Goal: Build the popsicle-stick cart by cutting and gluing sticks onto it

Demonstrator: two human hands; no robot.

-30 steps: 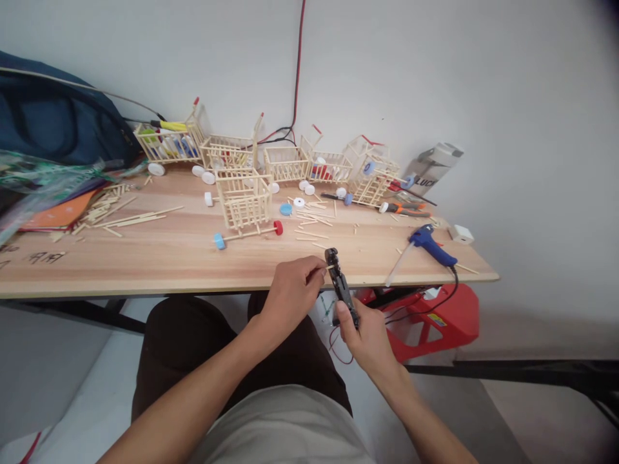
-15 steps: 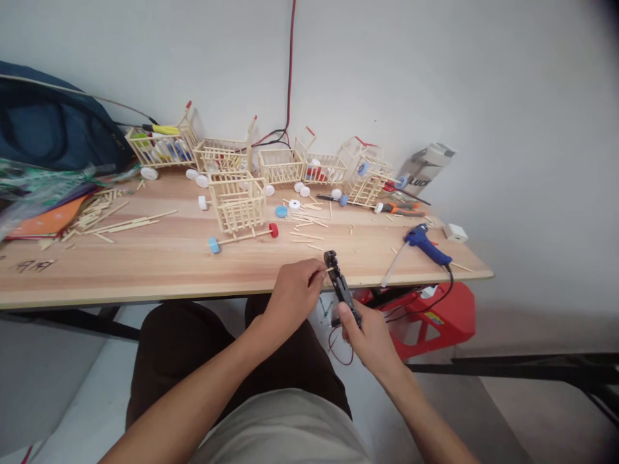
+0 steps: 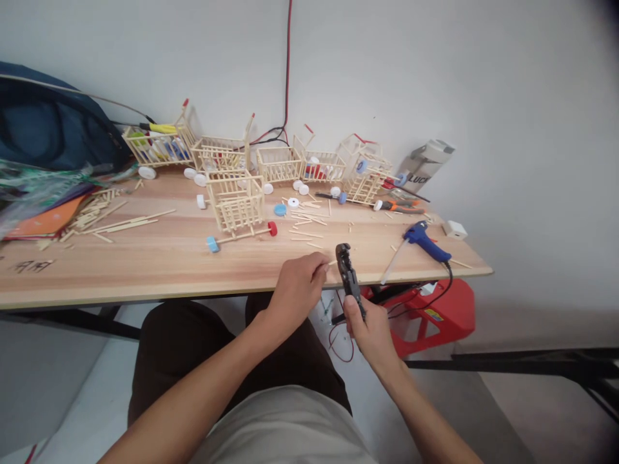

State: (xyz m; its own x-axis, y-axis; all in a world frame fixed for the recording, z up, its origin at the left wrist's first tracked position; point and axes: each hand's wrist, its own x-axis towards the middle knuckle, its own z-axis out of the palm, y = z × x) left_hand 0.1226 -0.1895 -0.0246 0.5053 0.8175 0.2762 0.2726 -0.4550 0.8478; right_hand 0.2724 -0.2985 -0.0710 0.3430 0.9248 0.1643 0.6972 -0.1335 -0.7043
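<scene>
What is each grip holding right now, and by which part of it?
Left grip: a thin pale stick, pinched just behind its exposed end; the rest is hidden. Right grip: a black hand tool, held by its handles.

Soft, diffuse light, moderately bright, spreads evenly over the table (image 3: 145,270) and the pale wall (image 3: 387,64), too scattered to show its direction. Faint shadows blur onto the wall behind the far-left cart (image 3: 159,148). Below the table it is dimmer, and the dark trousers (image 3: 184,348) lose nearly all detail. Pale sheen streaks the plastic wrapping (image 3: 43,193) at left. Small print and the black pliers (image 3: 351,277) look slightly soft; wide-angle distortion stretches the edges, and the far-right corner darkens.
</scene>
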